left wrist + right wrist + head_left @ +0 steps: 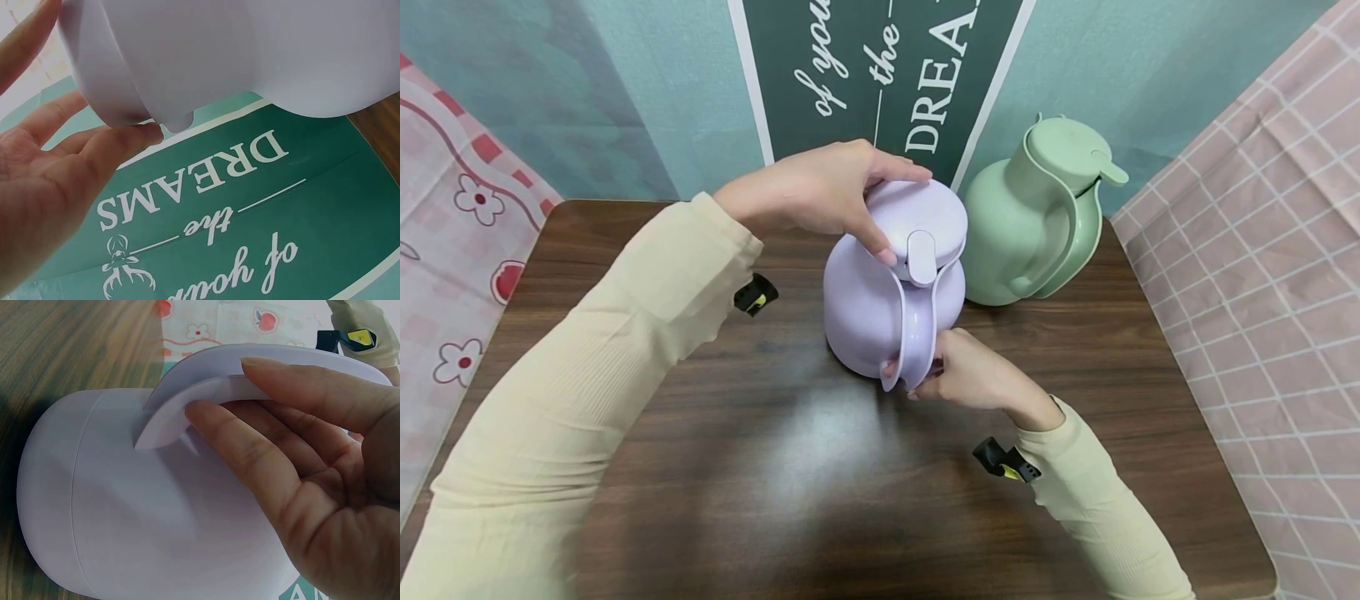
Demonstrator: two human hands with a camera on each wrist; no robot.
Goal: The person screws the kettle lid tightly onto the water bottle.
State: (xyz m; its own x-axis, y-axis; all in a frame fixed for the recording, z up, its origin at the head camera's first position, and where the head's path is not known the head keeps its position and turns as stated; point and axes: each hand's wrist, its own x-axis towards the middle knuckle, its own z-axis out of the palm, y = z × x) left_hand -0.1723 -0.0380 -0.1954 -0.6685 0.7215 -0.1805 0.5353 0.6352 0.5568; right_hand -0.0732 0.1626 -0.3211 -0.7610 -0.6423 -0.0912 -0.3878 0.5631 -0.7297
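A lilac vacuum jug [863, 304] stands on the wooden table, its handle [917, 337] toward the person. My left hand [820, 187] spans its round lid [928, 212], thumb near the pour lever [921, 257] and fingers at the far side. In the left wrist view, fingertips [150, 132] touch the lid's rim. Low on the handle, my right hand [973, 375] holds on with fingers curled through the loop. The right wrist view shows its thumb on the handle's outer side and the index finger beneath.
A green jug [1000, 233] of the same shape stands close behind on the right. Beyond the table [760, 500] hangs a teal cloth with a dark green lettered panel [850, 75]. Pink checked cloth [1247, 208] borders the right, flowered cloth [467, 158] the left.
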